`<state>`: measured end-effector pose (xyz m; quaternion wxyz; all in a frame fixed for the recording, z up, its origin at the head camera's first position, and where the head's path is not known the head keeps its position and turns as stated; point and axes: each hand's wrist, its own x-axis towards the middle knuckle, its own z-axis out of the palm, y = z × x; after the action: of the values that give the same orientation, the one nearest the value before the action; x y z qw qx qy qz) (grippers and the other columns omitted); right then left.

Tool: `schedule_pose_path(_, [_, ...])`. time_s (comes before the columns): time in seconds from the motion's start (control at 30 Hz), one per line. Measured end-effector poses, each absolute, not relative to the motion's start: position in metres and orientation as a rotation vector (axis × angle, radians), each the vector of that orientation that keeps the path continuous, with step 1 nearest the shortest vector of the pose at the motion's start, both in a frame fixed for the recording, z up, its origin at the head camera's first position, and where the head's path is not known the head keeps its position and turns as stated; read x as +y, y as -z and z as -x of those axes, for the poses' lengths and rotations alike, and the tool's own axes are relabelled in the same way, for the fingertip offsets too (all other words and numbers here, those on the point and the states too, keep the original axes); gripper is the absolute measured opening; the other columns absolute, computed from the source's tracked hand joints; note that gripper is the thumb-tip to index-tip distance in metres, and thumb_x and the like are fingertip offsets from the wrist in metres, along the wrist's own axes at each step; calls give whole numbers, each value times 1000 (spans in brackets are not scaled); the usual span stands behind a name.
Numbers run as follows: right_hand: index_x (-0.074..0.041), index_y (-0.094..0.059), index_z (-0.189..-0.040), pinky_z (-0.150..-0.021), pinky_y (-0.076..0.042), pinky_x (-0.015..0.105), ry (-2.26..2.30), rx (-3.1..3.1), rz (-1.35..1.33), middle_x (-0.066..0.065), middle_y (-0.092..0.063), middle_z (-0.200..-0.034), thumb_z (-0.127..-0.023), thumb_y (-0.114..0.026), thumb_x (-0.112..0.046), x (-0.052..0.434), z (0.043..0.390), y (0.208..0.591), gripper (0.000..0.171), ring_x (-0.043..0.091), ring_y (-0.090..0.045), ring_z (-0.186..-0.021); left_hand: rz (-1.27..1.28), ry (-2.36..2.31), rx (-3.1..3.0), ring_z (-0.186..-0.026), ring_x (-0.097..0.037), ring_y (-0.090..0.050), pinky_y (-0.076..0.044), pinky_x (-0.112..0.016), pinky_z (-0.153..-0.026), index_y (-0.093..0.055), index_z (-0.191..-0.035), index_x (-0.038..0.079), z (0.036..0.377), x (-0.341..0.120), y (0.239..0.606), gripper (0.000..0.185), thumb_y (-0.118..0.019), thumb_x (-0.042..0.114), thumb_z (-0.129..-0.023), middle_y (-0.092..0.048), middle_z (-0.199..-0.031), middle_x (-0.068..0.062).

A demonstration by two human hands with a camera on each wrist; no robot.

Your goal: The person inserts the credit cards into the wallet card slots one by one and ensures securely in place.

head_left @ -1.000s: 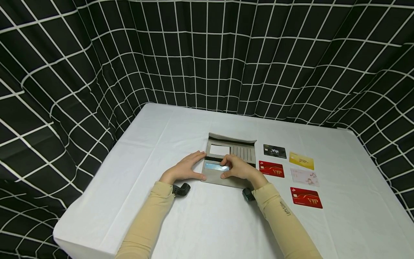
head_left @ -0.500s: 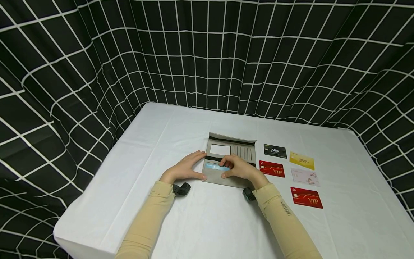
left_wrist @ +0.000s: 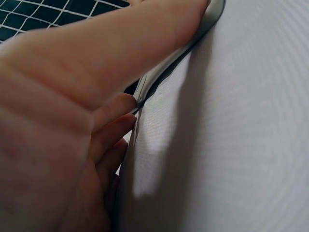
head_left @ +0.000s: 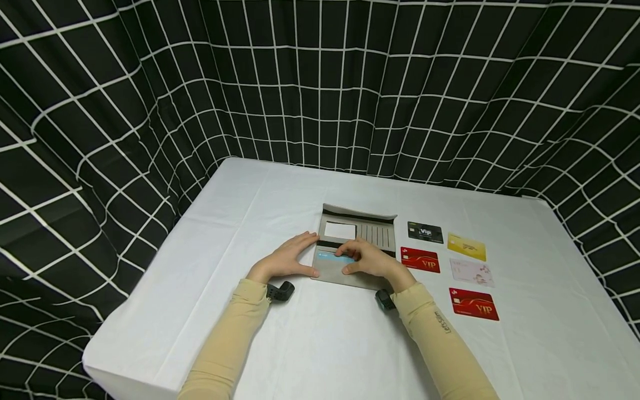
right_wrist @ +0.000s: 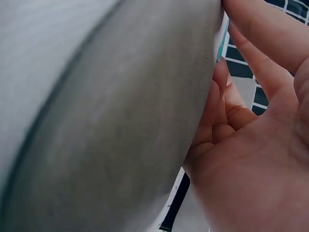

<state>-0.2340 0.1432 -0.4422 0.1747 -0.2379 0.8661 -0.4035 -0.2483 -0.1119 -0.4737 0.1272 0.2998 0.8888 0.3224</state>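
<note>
A grey bifold wallet [head_left: 330,270] lies unfolded on the white table, with a white panel [head_left: 340,230] and a row of card slots [head_left: 377,236] on its far half. A light blue card [head_left: 327,256] sits partly in the near half's pocket. My left hand [head_left: 284,259] rests at the wallet's left edge, fingers and thumb spread. My right hand [head_left: 370,259] is over the near half; its index fingertip touches the blue card's upper edge and its thumb is on the pocket. In the right wrist view, a sliver of the blue card [right_wrist: 223,42] shows beside the fingers.
Right of the wallet lie a black VIP card [head_left: 425,232], a red VIP card [head_left: 420,260], a yellow card [head_left: 466,246], a pale pink card [head_left: 471,273] and another red VIP card [head_left: 473,304]. A black gridded curtain [head_left: 345,83] surrounds the table.
The right index finger has shifted slightly left along the blue card's edge. Slightly less of the card's height shows above the pocket. The left hand has stayed in place.
</note>
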Motion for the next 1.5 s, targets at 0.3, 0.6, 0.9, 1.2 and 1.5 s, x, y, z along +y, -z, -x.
schedule_pose_path(0.3, [-12, -62, -112, -74, -41, 36, 1095, 2474, 673, 8, -45, -99, -80, -73, -10, 142, 234, 441, 33, 23, -45, -88, -853, -944, 2583, -139, -22, -10, -11, -48, -109, -27, -147, 12, 248, -112, 470, 93, -72, 49, -75, -19, -152, -5])
schedule_pose_path(0.6, [-11, -63, -112, -76, -42, 36, 1061, 2496, 695, 9, -46, -99, -80, -73, -10, 143, 234, 439, 33, 23, -46, -87, -862, -958, 2573, -139, -23, -10, -12, -49, -109, -27, -147, 12, 248, -110, 471, 93, -72, 49, -75, -19, -152, -5])
schedule_pose_path(0.9, [-9, -62, -112, -76, -41, 35, 1058, 2514, 677, 10, -45, -100, -81, -72, -11, 139, 229, 436, 32, 24, -44, -87, -854, -957, 2588, -138, -24, -11, -13, -51, -108, -27, -147, 13, 249, -112, 471, 94, -71, 52, -74, -19, -152, -6])
schedule_pose_path(1.2, [-8, -61, -115, -79, -43, 36, 1033, 2528, 714, 9, -47, -102, -84, -70, -16, 142, 226, 436, 33, 22, -48, -90, -843, -974, 2587, -138, -24, -12, -14, -51, -108, -27, -147, 14, 247, -114, 474, 95, -71, 54, -73, -20, -152, -4])
schedule_pose_path(1.5, [-2, -58, -119, -92, -43, 41, 1191, 2453, 774, 12, -55, -116, -88, -65, -11, 163, 211, 431, 33, 27, -53, -105, -860, -973, 2596, -138, -23, -13, -14, -49, -108, -29, -147, 14, 248, -112, 475, 94, -72, 53, -73, -21, -151, -5])
